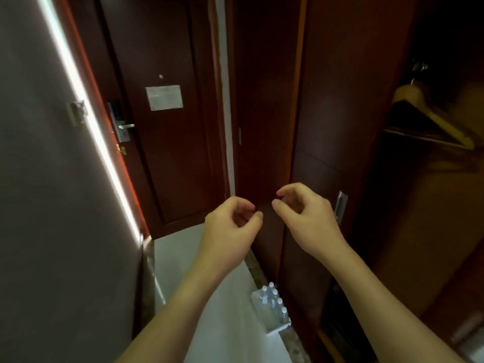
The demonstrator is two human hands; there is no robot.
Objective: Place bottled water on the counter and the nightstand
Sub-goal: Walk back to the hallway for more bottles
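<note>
Hotel-room entry — keycard door lock (121, 124), wardrobe hangers (429, 119)

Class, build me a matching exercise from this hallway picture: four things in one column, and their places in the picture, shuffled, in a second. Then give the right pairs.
Things
1. pack of water bottles
2. paper notice
3. wooden hanger
4. door handle

Places
A. upper right, in the open wardrobe
B. on the floor, low in the picture, by the wardrobe
C. at the left edge of the dark door
D. flat on the dark door, above the middle

Pairs: 1-B, 2-D, 3-A, 4-C
</note>
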